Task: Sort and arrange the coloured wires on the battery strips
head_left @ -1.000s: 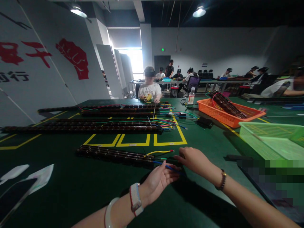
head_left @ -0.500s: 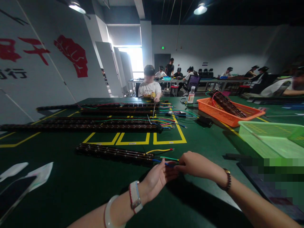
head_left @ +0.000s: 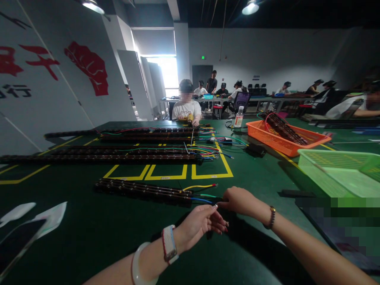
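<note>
A dark bundle of rods (head_left: 142,191) lies in front of me on the green table, with yellow (head_left: 200,187), green (head_left: 208,195) and blue (head_left: 200,200) wires coming from its right end. My left hand (head_left: 202,225) is palm up below the wire ends, its fingers loosely spread; its thumb tip is by the end of the blue wire. My right hand (head_left: 240,202) is closed at the ends of the green and blue wires, knuckles up. Its fingertips are partly hidden, and I cannot tell which wire they pinch.
More long dark bundles (head_left: 118,158) lie farther back. On the right are an orange basket (head_left: 270,143), a green basket (head_left: 326,174) and a bottle (head_left: 239,117). A phone (head_left: 20,245) lies at left. A person (head_left: 187,109) sits opposite, holding a yellow tool.
My left hand has dropped slightly and moved right, its fingers now lower and away from the wires. My right hand has shifted slightly left, and more of the blue wire shows.
</note>
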Available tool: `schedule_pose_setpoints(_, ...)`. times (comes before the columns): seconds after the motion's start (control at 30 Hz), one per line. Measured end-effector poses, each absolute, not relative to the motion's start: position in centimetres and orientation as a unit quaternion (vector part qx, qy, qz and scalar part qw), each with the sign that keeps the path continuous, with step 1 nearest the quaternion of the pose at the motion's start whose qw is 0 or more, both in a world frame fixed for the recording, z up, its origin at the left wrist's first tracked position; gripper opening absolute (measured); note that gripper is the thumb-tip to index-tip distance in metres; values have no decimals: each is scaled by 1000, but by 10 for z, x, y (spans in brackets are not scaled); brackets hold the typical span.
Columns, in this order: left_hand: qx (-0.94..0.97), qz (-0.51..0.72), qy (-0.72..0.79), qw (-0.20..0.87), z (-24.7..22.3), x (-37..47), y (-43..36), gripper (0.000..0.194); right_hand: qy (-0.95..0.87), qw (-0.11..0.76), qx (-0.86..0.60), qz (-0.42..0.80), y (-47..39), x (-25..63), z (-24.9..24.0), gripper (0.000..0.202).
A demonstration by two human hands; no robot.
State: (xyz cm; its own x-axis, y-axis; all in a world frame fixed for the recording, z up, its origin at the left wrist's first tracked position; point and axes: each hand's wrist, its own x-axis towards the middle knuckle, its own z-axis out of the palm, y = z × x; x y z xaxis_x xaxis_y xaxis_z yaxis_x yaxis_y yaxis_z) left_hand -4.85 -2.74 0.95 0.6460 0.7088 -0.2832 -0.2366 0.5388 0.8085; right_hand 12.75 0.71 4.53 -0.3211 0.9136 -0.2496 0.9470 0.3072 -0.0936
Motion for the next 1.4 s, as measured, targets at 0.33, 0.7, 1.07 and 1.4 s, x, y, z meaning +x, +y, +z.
schedule_pose_setpoints(0.33,389,291,301,821,6,-47,-27,31,799,92,580,-131,8,126,39,42)
schedule_pose_setpoints(0.7,385,295,300,821,7,-47,-27,28,813,-160,549,-108,22,131,29,44)
schedule_pose_setpoints(1.07,387,295,302,820,4,-47,-27,26,858,-223,437,-153,25,118,-5,45)
schedule_pose_setpoints(1.4,360,281,306,835,1,-47,-24,33,833,-200,441,-268,36,121,-10,31)
